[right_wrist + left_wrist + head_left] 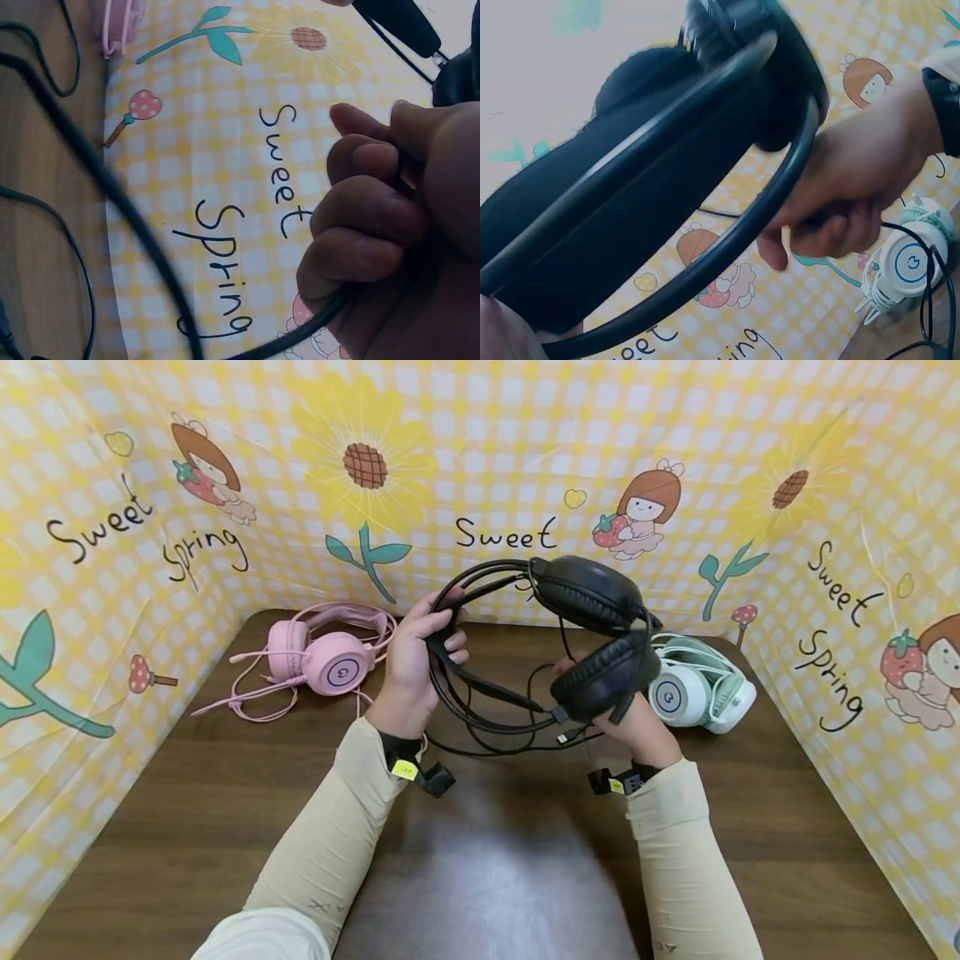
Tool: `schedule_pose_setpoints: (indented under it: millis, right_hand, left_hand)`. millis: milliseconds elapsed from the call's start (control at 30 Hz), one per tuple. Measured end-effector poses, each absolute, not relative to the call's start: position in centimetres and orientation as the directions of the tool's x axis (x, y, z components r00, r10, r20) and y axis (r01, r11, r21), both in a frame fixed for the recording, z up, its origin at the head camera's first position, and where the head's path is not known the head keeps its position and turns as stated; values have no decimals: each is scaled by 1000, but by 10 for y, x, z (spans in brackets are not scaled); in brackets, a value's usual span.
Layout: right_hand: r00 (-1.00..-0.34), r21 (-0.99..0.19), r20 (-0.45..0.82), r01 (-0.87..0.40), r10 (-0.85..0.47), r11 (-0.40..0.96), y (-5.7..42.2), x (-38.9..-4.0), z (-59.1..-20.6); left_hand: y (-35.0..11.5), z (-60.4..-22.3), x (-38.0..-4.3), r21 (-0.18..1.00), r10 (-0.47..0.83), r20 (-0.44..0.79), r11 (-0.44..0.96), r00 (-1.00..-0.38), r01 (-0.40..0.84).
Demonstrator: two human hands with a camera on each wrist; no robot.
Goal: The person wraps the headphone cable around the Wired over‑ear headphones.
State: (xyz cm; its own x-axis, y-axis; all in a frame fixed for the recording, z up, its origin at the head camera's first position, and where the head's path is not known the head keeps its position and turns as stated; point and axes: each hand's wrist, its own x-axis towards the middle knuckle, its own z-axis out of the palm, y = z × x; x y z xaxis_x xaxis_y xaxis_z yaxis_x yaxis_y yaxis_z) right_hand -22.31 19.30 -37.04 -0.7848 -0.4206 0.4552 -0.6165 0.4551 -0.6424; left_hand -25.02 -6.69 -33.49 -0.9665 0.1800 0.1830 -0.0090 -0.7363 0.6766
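Black over-ear headphones (596, 589) are held up above the table, earcups toward the right. My left hand (412, 660) grips them by the headband (480, 683), thumb over the band. Below the earcups, my right hand (637, 727) is partly hidden in the head view. The right wrist view shows that hand (367, 202) with its fingers curled round the black cable (315, 330). Slack cable hangs in loops under the headphones, and its USB plug (564, 738) dangles near the right hand. In the left wrist view the headband (652, 195) fills much of the frame.
Pink headphones (341, 664) with their cord lie at the back left of the brown wooden table (480, 860). White and green headphones (678, 693) lie at the back right. A checkered, printed cloth (487, 460) walls the table at the back and both sides.
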Motion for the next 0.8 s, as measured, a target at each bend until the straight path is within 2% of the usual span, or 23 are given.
schedule_pose_setpoints:
  millis: [200, 300, 400, 633, 800]
  right_hand:
    - [-876, -628, 285, -477, -388, 615, 189, -226, -375]
    - [-904, -670, 207, -409, -373, 620, 186, -226, -374]
    - [-895, -619, 185, -428, -407, 659, 183, -226, -371]
    - [-856, -426, 221, -516, -468, 743, 170, -220, -363]
    - [-864, -374, 126, -496, -487, 784, 159, -205, -361]
  left_hand:
    - [-75, -335, -257, 655, 103, 95, -755, -990, -15]
    - [-79, -334, -259, 645, 75, 51, -764, -996, -24]
    - [-81, -332, -262, 642, 56, 33, -767, -998, -22]
    - [-91, -336, -272, 641, 4, -15, -767, -1000, -13]
    - [-96, -345, -274, 666, -41, -67, -746, -997, -14]
